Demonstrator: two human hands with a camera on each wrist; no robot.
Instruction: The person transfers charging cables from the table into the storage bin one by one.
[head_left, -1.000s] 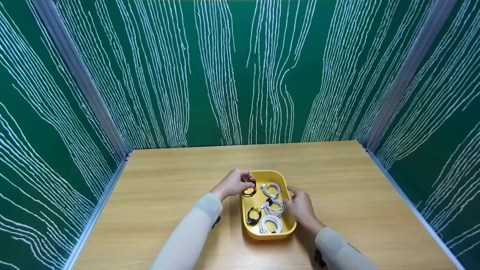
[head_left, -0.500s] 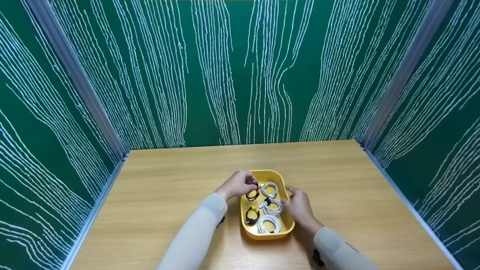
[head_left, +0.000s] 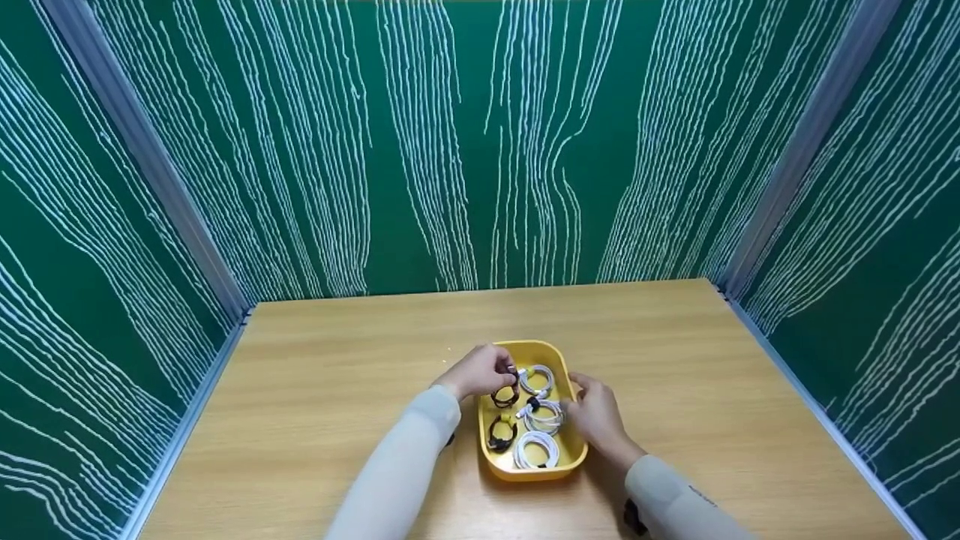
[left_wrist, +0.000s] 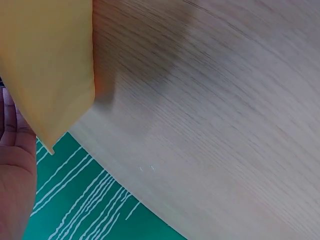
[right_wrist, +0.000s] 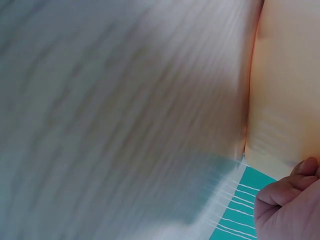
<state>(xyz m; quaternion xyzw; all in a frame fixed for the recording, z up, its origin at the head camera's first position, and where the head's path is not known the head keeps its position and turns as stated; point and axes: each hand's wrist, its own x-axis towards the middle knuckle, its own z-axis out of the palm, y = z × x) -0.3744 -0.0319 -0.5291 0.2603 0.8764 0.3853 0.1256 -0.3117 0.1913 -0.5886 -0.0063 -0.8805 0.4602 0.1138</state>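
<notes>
In the head view my left hand (head_left: 480, 370) reaches over the left rim of a yellow plastic bin (head_left: 525, 474). Its thumb and fingers pinch a dark coiled cable (head_left: 504, 400) near the bin's far left corner. My right hand (head_left: 601, 417) grips the bin's right wall, thumb at the rim. In the right wrist view, that hand's curled fingers (right_wrist: 280, 192) lie against the outer wall. Below the held coil lies a black coiled cable (head_left: 501, 433) with a yellow tie. Down the bin's right side are three white coiled cables (head_left: 545, 450). The left wrist view hides the left fingertips behind the bin.
The bin stands on a wood-grain table (head_left: 337, 390). Green panels (head_left: 420, 150) with wavy white lines rise behind and at both sides, joined by grey posts (head_left: 802, 150). Small white specks (head_left: 448, 355) lie on the table left of the bin.
My left hand has moved slightly right and down with the dark cable, farther over the bin. The right hand stays at the bin's right wall. The whole view has shifted slightly.
</notes>
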